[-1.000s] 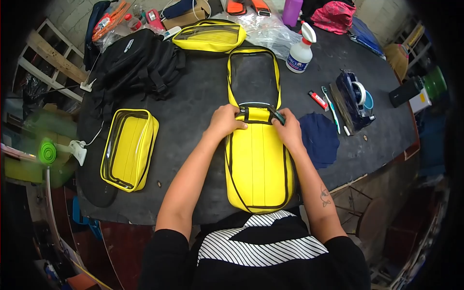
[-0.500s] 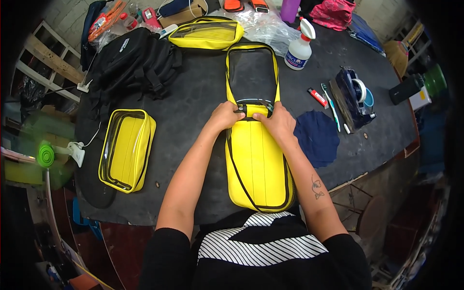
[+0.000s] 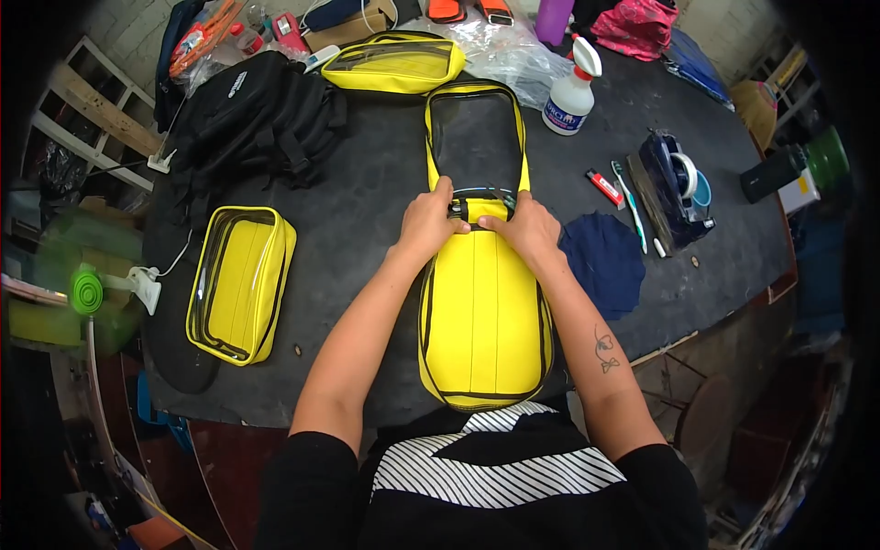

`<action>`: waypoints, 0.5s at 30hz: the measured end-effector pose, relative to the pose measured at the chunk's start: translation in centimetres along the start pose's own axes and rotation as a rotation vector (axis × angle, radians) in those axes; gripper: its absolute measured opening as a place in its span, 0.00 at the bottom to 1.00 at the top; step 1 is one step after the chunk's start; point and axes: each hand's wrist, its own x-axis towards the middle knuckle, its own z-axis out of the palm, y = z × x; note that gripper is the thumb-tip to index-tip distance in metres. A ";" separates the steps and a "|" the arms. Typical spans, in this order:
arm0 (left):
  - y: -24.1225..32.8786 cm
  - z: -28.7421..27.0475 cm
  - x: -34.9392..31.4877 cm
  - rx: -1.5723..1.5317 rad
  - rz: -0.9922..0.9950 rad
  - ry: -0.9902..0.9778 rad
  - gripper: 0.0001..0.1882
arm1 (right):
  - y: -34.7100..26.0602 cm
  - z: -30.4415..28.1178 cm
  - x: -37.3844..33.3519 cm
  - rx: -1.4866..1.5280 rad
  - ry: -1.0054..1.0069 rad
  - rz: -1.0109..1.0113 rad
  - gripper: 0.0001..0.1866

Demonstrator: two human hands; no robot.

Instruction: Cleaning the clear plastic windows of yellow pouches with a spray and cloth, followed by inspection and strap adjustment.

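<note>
A yellow pouch [image 3: 486, 312] with black piping lies lengthwise before me, its near end against my shirt. Its clear-windowed lid [image 3: 475, 128], framed in yellow and black, is folded back flat beyond my hands. My left hand [image 3: 429, 220] is closed on the left side of the pouch's far edge, thumb pressing inward on top. At the opposite side, my right hand [image 3: 530, 227] pinches the same edge, its thumb pointing at the other one. Between the thumbs shows a short yellow-and-black strip. The fingers underneath are hidden.
A second yellow clear-topped pouch [image 3: 240, 284] lies left, another [image 3: 394, 62] at the back. Around them are a black bag [image 3: 257, 128], a spray bottle [image 3: 570, 96], dark blue cloth [image 3: 603, 266], a toothbrush [image 3: 631, 206], a tape dispenser [image 3: 669, 188] and a small green fan [image 3: 86, 291].
The near part of the pouch has swung slightly left and spread wider. The black edge that crossed it diagonally now runs along its side. Both hands keep their hold.
</note>
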 end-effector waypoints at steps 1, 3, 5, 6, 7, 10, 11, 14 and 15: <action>-0.4 0.1 0.2 0.001 -0.001 0.001 0.25 | 0.0 0.1 0.0 -0.004 -0.009 0.006 0.36; -0.5 0.0 0.7 0.026 0.027 -0.014 0.23 | 0.0 0.0 0.0 -0.006 -0.014 0.011 0.36; -0.1 -0.3 0.7 0.013 -0.004 -0.032 0.21 | -0.1 -0.3 0.1 -0.007 -0.017 0.017 0.36; 0.4 -0.6 0.7 -0.003 -0.034 -0.056 0.19 | 0.0 -0.5 0.2 0.001 -0.043 0.027 0.36; 0.7 -1.1 0.7 -0.002 -0.030 -0.055 0.19 | 0.0 -0.6 0.2 0.009 -0.070 0.038 0.36; 1.1 -2.3 0.1 -0.110 -0.098 -0.088 0.13 | -0.1 -0.8 0.5 0.015 -0.113 0.054 0.37; 1.1 -2.2 -0.3 -0.037 0.130 0.102 0.11 | -0.2 -0.8 0.6 0.016 -0.114 0.056 0.37; 0.6 -1.1 -0.5 0.048 0.460 0.207 0.08 | -0.3 -1.1 0.8 -0.015 -0.129 0.056 0.38; 0.5 -0.7 -0.4 0.063 0.560 0.123 0.07 | -0.5 -1.2 0.8 -0.026 -0.142 0.061 0.38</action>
